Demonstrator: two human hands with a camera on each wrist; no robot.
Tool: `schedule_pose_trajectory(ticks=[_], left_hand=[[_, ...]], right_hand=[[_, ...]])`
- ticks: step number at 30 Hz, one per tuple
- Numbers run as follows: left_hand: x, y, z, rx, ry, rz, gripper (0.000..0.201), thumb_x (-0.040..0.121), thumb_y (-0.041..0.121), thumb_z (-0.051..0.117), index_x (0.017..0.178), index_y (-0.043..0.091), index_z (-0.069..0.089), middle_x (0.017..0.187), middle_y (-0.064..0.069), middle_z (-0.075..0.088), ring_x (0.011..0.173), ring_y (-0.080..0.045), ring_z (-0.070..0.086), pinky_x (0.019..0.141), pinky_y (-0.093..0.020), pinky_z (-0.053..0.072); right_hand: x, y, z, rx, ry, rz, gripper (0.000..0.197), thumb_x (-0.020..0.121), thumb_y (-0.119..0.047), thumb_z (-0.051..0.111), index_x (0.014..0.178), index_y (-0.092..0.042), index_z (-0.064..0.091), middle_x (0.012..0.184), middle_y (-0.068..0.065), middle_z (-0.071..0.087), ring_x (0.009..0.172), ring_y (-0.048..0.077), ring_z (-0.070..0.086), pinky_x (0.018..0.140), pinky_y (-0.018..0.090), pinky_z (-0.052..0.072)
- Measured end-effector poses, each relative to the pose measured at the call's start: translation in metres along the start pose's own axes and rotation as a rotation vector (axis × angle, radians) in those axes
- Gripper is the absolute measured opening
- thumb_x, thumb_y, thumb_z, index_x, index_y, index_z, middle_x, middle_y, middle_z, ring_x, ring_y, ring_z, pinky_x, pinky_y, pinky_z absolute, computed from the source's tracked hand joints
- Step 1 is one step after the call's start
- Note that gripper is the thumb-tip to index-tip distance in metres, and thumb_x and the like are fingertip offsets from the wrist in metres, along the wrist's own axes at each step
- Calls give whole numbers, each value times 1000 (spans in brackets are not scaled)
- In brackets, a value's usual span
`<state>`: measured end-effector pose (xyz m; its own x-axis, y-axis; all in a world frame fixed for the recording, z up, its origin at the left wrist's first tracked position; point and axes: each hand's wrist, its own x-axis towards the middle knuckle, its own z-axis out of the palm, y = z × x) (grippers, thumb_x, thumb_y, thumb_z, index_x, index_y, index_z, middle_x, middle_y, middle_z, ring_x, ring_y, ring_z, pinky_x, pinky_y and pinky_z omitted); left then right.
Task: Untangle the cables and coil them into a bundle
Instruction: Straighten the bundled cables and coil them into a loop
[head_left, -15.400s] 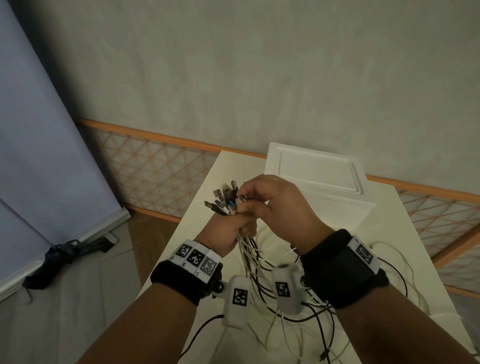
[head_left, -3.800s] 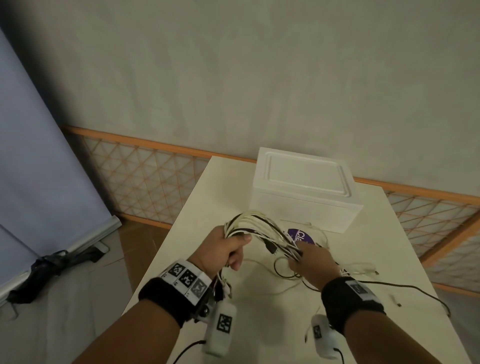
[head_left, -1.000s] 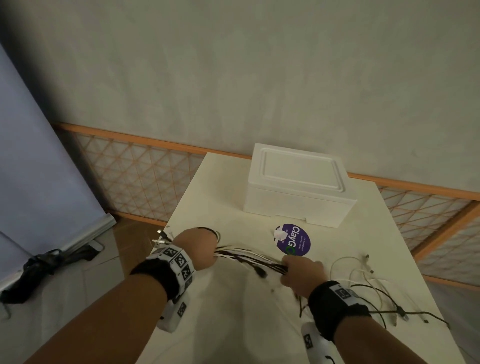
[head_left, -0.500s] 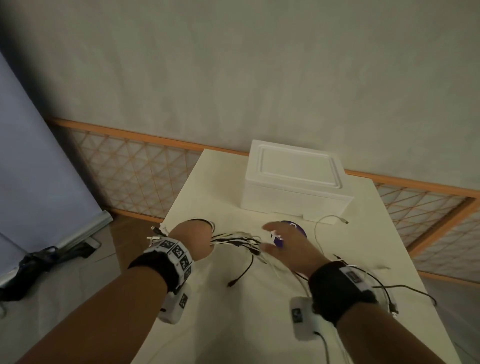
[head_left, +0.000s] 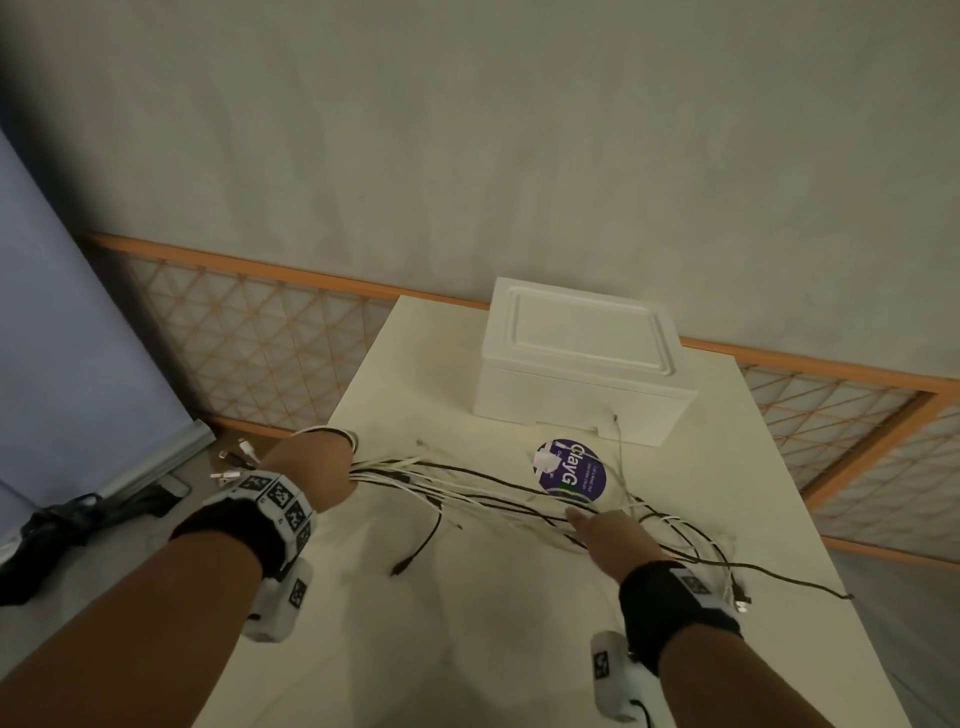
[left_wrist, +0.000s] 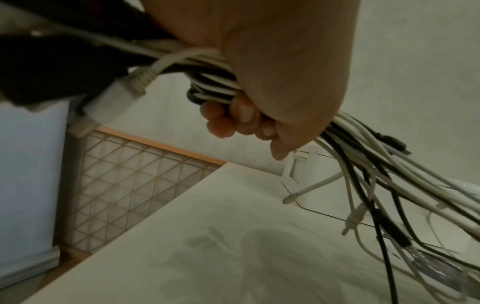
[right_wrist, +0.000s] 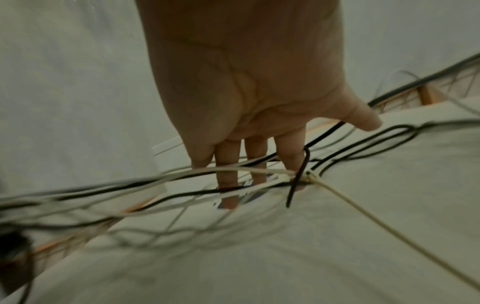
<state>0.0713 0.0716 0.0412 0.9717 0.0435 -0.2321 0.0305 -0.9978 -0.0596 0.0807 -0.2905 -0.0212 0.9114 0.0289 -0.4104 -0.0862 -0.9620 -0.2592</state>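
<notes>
Left hand (head_left: 311, 470), frame left, clenches one end of the black and white cables (head_left: 467, 488). Strands fan rightward across the table (head_left: 467, 649). Right hand (head_left: 615, 538), fingers straight, reaches among them, gripping nothing.

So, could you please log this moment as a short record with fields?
left hand: grips one end of the cables in a fist
right hand: open, straight fingers among the strands
cables: black and white, fanned across the table
table also holds: white box, round purple sticker
stage: not yet coiled
</notes>
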Motion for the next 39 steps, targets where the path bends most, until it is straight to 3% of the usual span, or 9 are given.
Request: schedule_pose_trajectory(ticks=[4,6,10,14,17,23,29,34,39], left_hand=[[8,7,10,-56,6,47,6,79,30,48,78,26,43,78,6,53,74,-17,54,71,-33,51],[13,9,11,-69,22,61,7,80,30,48,78,26,43,79,5,54,75,-18,53,71,-33,50],[13,6,10,-27,-14,27,10,82,32,48,78,23,45,84,2,58,79,-20,57,70,-31,49],[10,-3,11,-14,-26,11,12,81,30,47,74,24,41,77,5,52,73,-18,53,70,-30,48],[2,-6,9,-4,-41,-61,15,86,32,49,77,22,45,88,1,59,81,-20,59,70,-29,47],[0,16,3,-38,-65,47,15,84,34,47,86,20,49,92,1,60,80,-19,53,73,-30,47],[-10,72,-22,-31,68,277,11,82,28,51,85,18,48,79,1,51,74,-19,50,67,-32,47],[-15,70,-28,-5,94,308,12,83,25,50,76,18,41,68,3,39,68,-21,46,61,-32,40],[-20,65,-21,-105,76,283,18,85,27,51,73,21,39,68,4,40,68,-22,48,61,-33,43]], right_hand=[[7,19,-7,147,53,133,38,89,-59,44,85,-24,59,89,13,62,102,30,63,83,34,50],[13,26,-4,188,107,169,52,75,-70,52,107,-30,62,111,15,58,115,35,56,95,47,47],[11,34,1,-48,15,314,133,30,-80,66,141,-53,-1,152,4,-34,139,47,21,106,67,19],[12,52,-10,-59,-84,262,101,48,-66,76,138,-32,45,153,7,28,131,26,42,108,40,37],[18,62,-26,-38,-78,249,57,64,-53,78,105,-15,67,100,3,70,88,20,68,84,35,56],[1,-10,-63,-304,85,-52,38,80,-52,59,94,-18,64,83,-2,57,83,18,63,74,29,50],[-37,-123,-47,109,17,-665,93,66,-49,79,144,-30,31,137,-5,50,124,12,46,105,30,37],[-27,-117,-27,74,80,-628,22,84,-24,59,105,-18,58,95,2,63,92,22,60,76,31,44],[-30,-109,-45,19,-10,-670,19,91,-32,56,101,-16,60,96,2,63,86,15,56,78,31,44]])
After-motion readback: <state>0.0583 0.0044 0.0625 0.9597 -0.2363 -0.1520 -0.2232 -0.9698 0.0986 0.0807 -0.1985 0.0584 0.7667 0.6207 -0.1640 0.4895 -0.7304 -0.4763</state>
